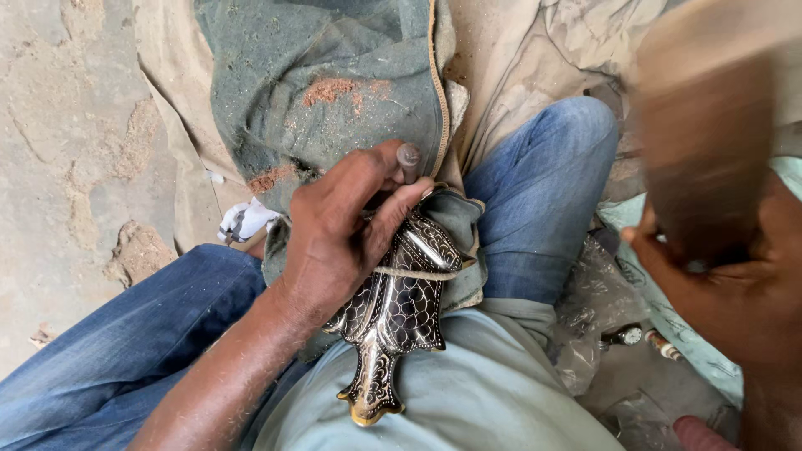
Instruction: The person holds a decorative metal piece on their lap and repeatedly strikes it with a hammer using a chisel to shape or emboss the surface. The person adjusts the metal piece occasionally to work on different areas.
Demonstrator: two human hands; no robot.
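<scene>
The left hand (338,238) gripped a small metal punch (408,161) in closed fingers against the scale-patterned metal fish (397,305) lying on the lap, while the blurred right hand (727,284), closed on a wooden mallet (706,159), appeared mid-strike in chasing work.

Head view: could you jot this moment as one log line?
left hand: holds chisel on carved black fish | right hand: raised, blurred, grips wooden mallet

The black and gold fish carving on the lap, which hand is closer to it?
Left. The left hand rests on the fish carving, pinching a small metal punch at its upper end. The right hand is raised well off to the side, blurred, gripping a wooden mallet.
</scene>
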